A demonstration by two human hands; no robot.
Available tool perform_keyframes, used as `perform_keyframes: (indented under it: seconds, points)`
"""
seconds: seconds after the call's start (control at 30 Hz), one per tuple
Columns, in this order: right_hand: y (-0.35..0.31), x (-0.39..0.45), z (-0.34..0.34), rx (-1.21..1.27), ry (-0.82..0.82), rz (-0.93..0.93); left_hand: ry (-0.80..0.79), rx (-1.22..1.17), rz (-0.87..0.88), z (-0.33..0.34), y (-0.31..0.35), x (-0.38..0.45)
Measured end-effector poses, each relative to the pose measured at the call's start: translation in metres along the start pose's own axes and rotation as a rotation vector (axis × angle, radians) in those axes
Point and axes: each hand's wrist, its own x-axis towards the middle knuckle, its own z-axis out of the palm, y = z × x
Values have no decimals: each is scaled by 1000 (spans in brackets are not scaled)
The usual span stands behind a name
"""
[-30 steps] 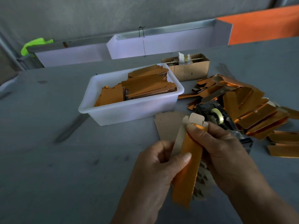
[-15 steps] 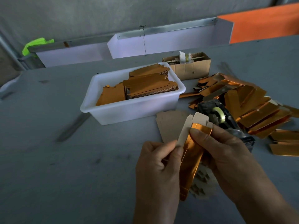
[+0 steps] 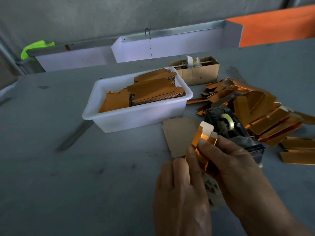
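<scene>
A: Quick one: what's in the grips?
B: On my feed, both are on one gold carton (image 3: 197,144). The left grip (image 3: 180,189) is curled round its lower left edge, thumb lying up along that edge. The right grip (image 3: 238,172) is clamped on it from the right, thumb pressed on the shiny front face. The other fingers are behind it, hidden from me.
A: So neither's apart?
B: No, both are closed on the carton. It's held up over the surface (image 3: 85,176), tilted, top end away from me, with a white flap (image 3: 207,129) sticking up. The lower end is covered by the hands.
A: Where is it against the rest?
B: Just in front of the black tape dispenser (image 3: 226,123). A flat brown blank (image 3: 177,133) lies on the surface just left of the carton. The white tub (image 3: 139,114) sits further back left, stacked with orange blanks (image 3: 153,92). There's a loose pile of gold blanks (image 3: 265,116) right of the dispenser and a small cardboard box (image 3: 199,74) behind the tub.
A: Is the carton touching the dispenser?
B: I can't tell from this angle.
</scene>
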Motion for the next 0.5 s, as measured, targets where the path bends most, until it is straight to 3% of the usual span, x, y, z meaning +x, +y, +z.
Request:
perform_keyframes:
  seconds: [0.17, 0.23, 0.3, 0.37, 0.43, 0.5]
  points:
    - [0, -8, 3, -169, 12, -20, -272, -96, -101, 4, 3, -2]
    - [4, -8, 5, -246, 105, -43, -190, -66, -110, 6, 3, -4]
    - [8, -8, 6, -200, 149, -25, -60, -69, 9, 9, 0, -8]
    - [9, -10, 6, -105, 118, 10, 13, -260, 5, 7, -7, -11]
    - [9, -13, 7, -42, 71, 10, 40, -591, -230, -1, -16, -6]
    - [10, -15, 7, -20, 46, -11, -103, -921, -515, -6, -22, -3]
